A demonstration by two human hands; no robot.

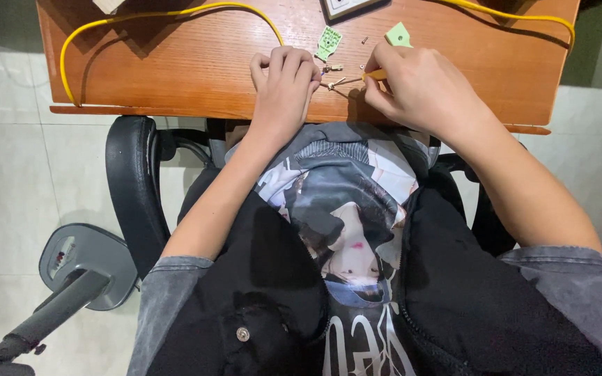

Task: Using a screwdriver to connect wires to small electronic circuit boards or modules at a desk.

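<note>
Two pale green tags (329, 42) beyond both hands.

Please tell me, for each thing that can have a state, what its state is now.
left hand: curled, pressing a small metal part on the wooden table
right hand: gripping a yellow-handled tool
green circuit board: lying flat, untouched
yellow cable: slack, looped over the table

It looked like a home hobby corner or small electronics bench. A wooden desk (196, 63) stood on pale tiled floor (8, 174), a black office chair (130, 188) drawn up to its near edge, yellow cable (168, 14) looping across its top beside small green circuit boards (329, 42).
</note>
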